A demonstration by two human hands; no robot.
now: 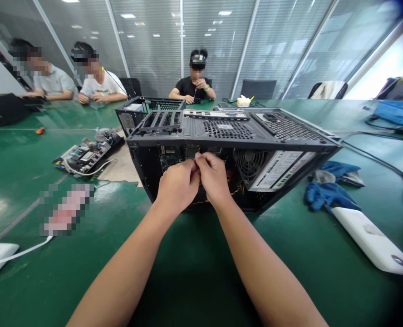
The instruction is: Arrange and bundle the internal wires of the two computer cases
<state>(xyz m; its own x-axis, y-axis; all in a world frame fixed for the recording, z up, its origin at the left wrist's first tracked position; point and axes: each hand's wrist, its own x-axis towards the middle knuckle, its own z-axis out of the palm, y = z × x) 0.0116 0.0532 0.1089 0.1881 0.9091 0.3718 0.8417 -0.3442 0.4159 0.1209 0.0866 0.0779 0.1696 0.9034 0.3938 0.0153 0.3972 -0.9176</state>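
A black computer case [228, 144] lies in front of me with its open side toward me. Both hands meet at that opening, fingertips close together. My left hand [178, 182] is closed, its thumb and fingers pinched near the motherboard [169, 152]. My right hand [214, 175] pinches right beside it, touching or nearly touching the left. A small dark bit shows above the right thumb; what the fingers hold is too hidden to name. The power supply [276, 170], with its fan grille and white label, sits inside the case to the right of my hands. Coloured cables [235, 184] hang below it.
A loose motherboard [87, 156] rests on cardboard [120, 165] at left. Another case [128, 119] stands behind mine. Blue gloves [331, 193] and a white power-bank-like device [371, 238] lie right. A pixelated pink object [67, 209] is at left. Several people sit across the green table [194, 272].
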